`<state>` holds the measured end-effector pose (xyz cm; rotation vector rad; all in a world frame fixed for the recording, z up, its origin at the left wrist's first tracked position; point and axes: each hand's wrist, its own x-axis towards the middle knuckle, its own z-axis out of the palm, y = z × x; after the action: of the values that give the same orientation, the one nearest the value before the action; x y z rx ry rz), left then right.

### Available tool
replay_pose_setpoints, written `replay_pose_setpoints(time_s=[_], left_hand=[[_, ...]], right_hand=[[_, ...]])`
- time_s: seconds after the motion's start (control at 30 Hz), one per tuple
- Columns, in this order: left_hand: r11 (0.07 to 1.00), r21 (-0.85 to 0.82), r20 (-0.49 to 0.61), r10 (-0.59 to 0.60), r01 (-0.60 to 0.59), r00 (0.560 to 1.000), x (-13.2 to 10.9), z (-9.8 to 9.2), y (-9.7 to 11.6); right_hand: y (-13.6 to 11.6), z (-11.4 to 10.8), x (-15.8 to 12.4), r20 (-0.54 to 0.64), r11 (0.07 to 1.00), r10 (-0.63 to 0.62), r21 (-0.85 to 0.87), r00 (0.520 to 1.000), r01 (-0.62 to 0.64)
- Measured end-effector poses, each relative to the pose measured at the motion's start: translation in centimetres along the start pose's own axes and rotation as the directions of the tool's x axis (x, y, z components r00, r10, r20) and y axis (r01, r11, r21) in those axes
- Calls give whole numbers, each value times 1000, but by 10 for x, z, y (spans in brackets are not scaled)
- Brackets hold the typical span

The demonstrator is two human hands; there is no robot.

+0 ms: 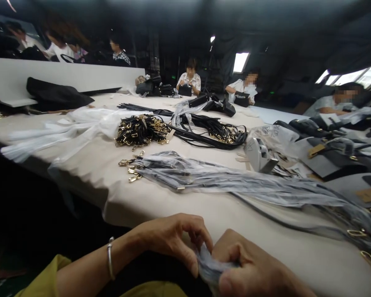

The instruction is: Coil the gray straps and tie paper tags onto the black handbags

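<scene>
At the table's near edge, my right hand (250,264) is closed around a crumpled clear plastic sleeve (208,264). Something greyish shows through the plastic, but I cannot make out what. My left hand (179,239), with a bracelet on its wrist, curls thumb and fingers about the sleeve's upper end. Just beyond lie black straps in clear sleeves (204,175), their gold clasps (134,171) sticking out at the left. Farther back are a coiled bundle of black straps with gold clasps (142,130) and a long loose bundle of black straps (200,138).
Empty plastic sleeves (71,128) spread over the cloth-covered table (160,206) at left. A tape dispenser (259,154) stands right of centre, with black and grey bags (336,159) beyond. A black cloth (55,95) lies at back left. Several people sit farther away.
</scene>
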<state>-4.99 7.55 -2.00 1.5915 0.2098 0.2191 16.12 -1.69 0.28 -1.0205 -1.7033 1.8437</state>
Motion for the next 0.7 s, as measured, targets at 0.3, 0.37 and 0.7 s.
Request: replay_pose_setpoints(time_s=[0.3,0.37,0.7], left_hand=[[390,910,106,106,-139,989,13,-8,2],[185,971,121,154,-149,981,22,-10,-6],[463,886,-132,320,-34,938,72,-13,-65]], right_hand=[[21,-22,20,170,504,-183,-830,968,241],[28,-33,22,154,350,-272,-904,950,247],[72,-94,-1,41,190,-447,-972,894,140]])
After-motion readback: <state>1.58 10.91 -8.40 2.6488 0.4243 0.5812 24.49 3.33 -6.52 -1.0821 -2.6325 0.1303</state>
